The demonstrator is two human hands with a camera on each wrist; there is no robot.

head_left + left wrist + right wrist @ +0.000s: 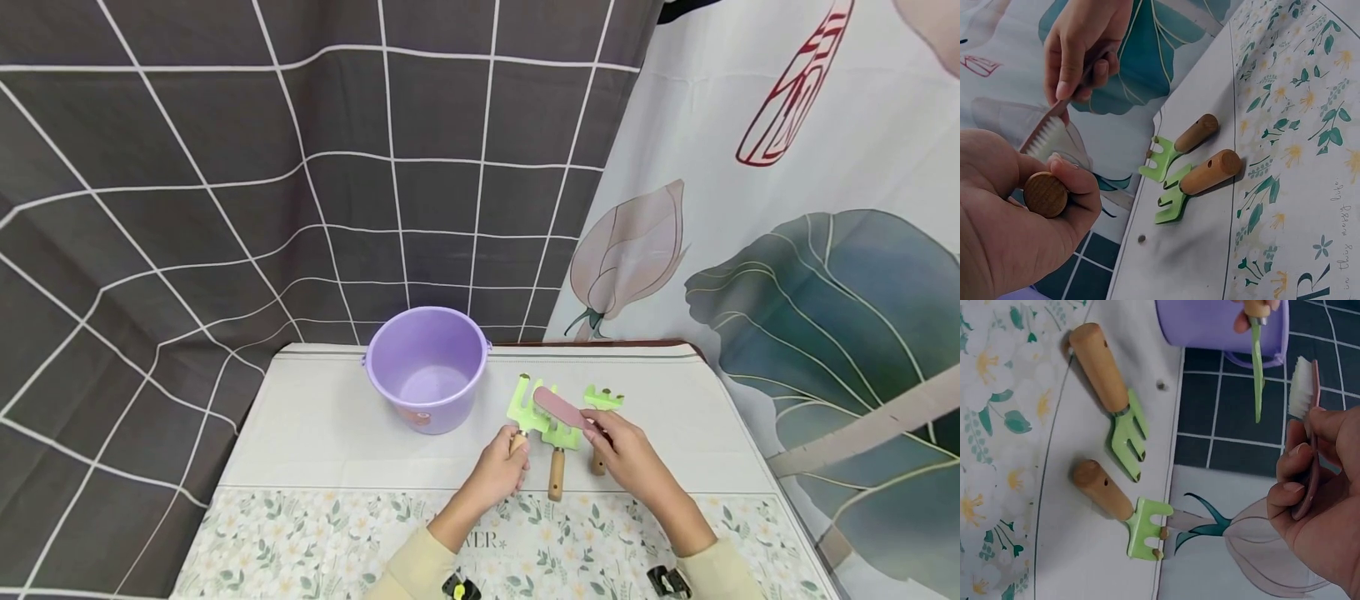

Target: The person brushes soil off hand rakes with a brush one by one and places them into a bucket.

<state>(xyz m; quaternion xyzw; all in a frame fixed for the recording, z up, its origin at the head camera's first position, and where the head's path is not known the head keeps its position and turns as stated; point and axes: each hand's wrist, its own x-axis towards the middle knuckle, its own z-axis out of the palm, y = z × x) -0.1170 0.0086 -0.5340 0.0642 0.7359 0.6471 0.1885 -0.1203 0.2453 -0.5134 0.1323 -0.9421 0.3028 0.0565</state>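
Note:
My left hand (498, 468) grips the wooden handle of a small green garden fork (523, 408), its head pointing away from me. In the left wrist view the round handle end (1045, 195) shows between thumb and fingers. My right hand (630, 454) holds a pink brush (558, 407) by its handle; its white bristles (1300, 387) face the fork's side, apart from it in the right wrist view. Below lie a second green garden fork (1127, 440) and a green hand rake (1147, 528), both with wooden handles. Brown spots mark the rake's tine tips.
A purple bucket (435, 414) stands at the back of the table, left of the tools. A white and floral cloth (315, 533) covers the table. A small dark speck (1142, 239) lies on it. Grey checked and patterned curtains (442, 192) hang behind.

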